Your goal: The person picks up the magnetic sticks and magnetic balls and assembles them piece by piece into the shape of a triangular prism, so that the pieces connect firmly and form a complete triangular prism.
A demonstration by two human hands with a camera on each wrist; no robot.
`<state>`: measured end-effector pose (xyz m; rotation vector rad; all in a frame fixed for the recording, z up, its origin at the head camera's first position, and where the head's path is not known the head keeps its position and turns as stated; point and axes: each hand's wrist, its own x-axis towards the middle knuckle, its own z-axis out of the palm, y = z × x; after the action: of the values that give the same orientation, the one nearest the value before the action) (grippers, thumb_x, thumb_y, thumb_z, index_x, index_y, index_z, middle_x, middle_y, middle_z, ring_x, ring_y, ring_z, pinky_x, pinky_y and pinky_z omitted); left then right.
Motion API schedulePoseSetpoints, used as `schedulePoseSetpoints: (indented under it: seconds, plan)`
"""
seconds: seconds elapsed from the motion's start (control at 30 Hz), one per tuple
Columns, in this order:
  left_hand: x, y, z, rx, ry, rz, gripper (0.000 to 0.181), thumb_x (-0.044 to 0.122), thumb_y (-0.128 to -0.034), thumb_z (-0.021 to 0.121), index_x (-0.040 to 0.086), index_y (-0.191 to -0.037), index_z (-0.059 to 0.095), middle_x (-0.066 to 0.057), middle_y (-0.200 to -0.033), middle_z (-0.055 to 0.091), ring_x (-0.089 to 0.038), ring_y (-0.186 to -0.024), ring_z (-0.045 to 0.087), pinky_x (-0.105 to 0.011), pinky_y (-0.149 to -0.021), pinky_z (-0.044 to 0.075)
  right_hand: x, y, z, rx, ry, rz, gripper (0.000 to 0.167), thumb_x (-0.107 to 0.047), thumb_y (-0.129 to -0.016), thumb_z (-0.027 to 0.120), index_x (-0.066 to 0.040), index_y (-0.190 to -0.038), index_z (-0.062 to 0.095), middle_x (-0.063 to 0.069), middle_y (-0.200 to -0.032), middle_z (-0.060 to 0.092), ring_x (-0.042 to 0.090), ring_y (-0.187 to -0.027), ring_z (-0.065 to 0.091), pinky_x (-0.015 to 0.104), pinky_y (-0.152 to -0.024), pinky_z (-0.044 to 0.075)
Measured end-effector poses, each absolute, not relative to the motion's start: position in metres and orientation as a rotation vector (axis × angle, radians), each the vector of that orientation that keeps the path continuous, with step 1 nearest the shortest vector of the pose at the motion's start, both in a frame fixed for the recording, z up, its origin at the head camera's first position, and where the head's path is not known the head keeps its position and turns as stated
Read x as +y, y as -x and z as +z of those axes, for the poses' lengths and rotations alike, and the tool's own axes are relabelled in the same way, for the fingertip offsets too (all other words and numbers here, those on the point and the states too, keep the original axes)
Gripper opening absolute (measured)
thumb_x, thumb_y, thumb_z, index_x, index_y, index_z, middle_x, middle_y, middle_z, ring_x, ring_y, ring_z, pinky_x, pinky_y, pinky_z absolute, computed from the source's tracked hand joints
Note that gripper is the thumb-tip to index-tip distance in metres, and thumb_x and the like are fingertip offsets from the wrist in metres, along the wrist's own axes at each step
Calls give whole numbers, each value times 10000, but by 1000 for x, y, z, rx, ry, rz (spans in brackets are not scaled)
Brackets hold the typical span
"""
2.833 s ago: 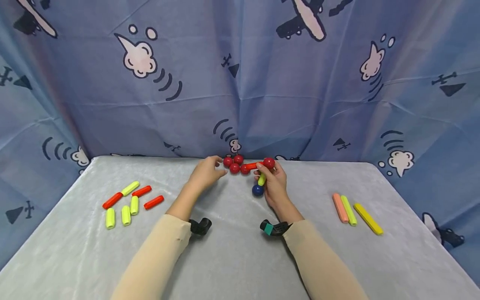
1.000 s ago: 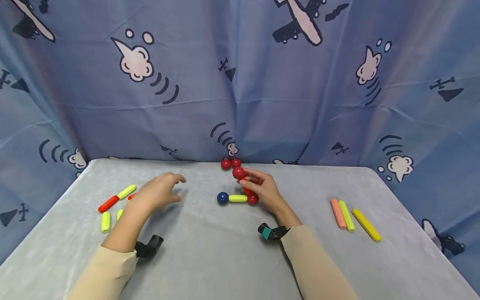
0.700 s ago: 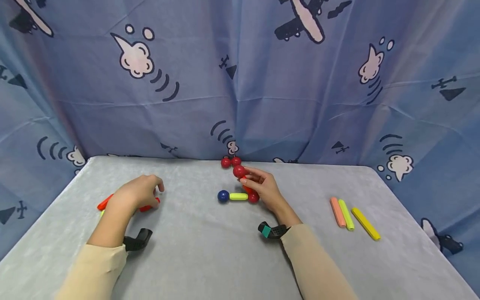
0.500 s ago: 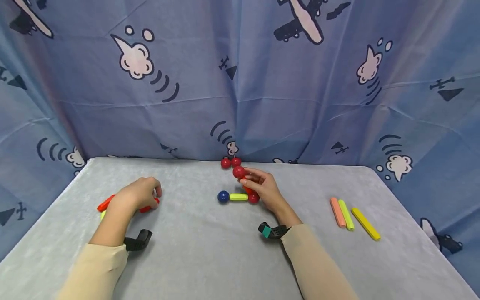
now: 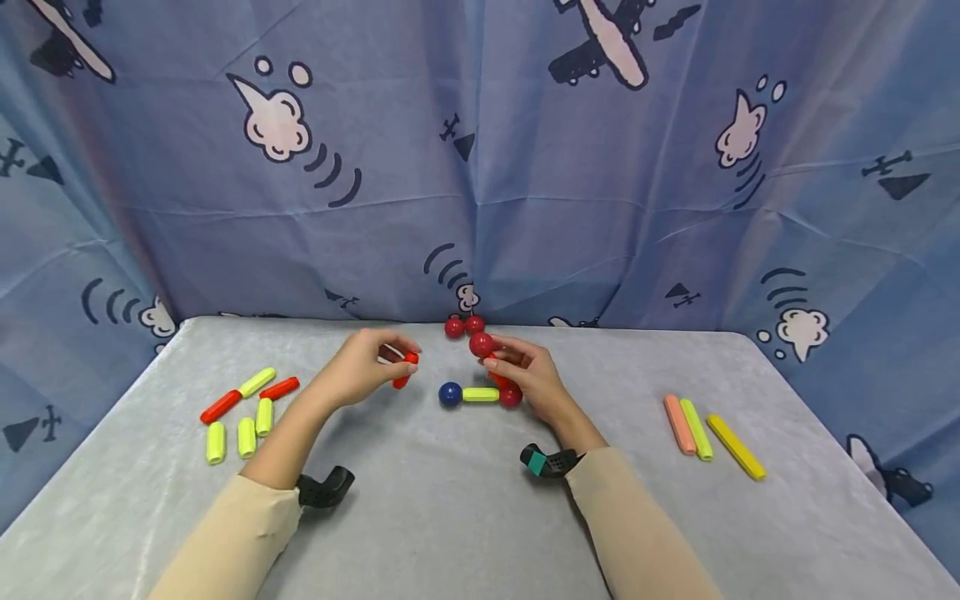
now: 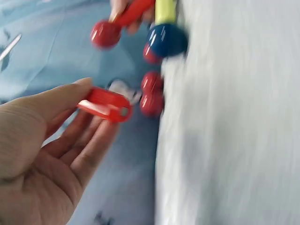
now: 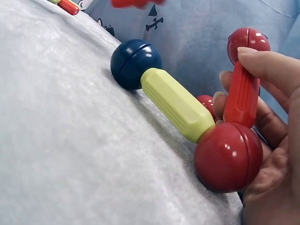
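Observation:
My left hand (image 5: pixel 363 367) pinches a short red rod (image 6: pixel 107 104) between thumb and fingers, above the table and left of the joined pieces. My right hand (image 5: pixel 534 377) grips another red rod (image 7: pixel 242 93) that stands raised, with a red ball (image 7: pixel 248 44) at its upper end. Its lower end meets a second red ball (image 7: pixel 228 157) resting on the cloth. From that ball a yellow-green rod (image 7: pixel 178 104) runs along the table to a dark blue ball (image 7: pixel 136 64). Two loose red balls (image 5: pixel 464 326) sit behind, at the table's far edge.
At the left lie several short yellow-green rods (image 5: pixel 216 442) and red rods (image 5: pixel 280 388). On the right are an orange rod (image 5: pixel 679 425), a long yellow-green rod (image 5: pixel 697 429) and a yellow rod (image 5: pixel 737 447). A patterned blue curtain (image 5: pixel 390 167) hangs behind the grey-white table (image 5: pixel 450 517).
My left hand has picked a red rod from the left group and carried it right, towards the joined pieces. The right hand, earlier at the far edge, has stayed nearly still for the last second.

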<state>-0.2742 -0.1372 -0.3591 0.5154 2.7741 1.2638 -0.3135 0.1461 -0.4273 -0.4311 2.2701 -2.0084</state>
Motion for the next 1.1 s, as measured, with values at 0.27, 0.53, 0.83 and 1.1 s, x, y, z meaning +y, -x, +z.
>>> schedulePoseSetpoints:
  seconds: [0.27, 0.53, 0.83, 1.1]
  plan:
    - [-88, 290, -377, 2681, -493, 1507, 259, 133, -905, 753, 54, -1151, 738, -93, -1118, 758, -230, -983, 726, -327, -810, 589, 147, 314, -431, 2238, 434, -2048, 466, -115, -934, 705, -34, -1382, 606, 65, -1108, 735, 248, -963, 729, 224, -871, 588]
    - [-74, 289, -385, 2667, -461, 1612, 270, 125, -905, 756, 47, -1163, 728, -116, -1129, 748, -260, -989, 731, -343, -803, 615, 146, 313, -430, 2226, 460, -2054, 451, -111, -939, 698, -25, -1373, 611, 102, -1130, 737, 224, -990, 721, 234, -875, 592]
    - [-69, 289, -390, 2702, -445, 1639, 356, 120, -903, 756, 38, -1245, 700, -149, -1163, 740, -287, -1022, 727, -353, -844, 619, 145, 313, -428, 2212, 455, -2064, 459, -99, -940, 691, -14, -1382, 599, 51, -1115, 736, 144, -968, 716, 233, -875, 592]
    - [-65, 290, -395, 2660, -469, 1522, 280, 146, -904, 760, 11, -1149, 742, -129, -1096, 762, -216, -948, 714, -333, -850, 610, 148, 312, -428, 2238, 445, -2034, 452, -129, -947, 692, -39, -1382, 608, 47, -1135, 721, 102, -967, 684, 218, -881, 582]
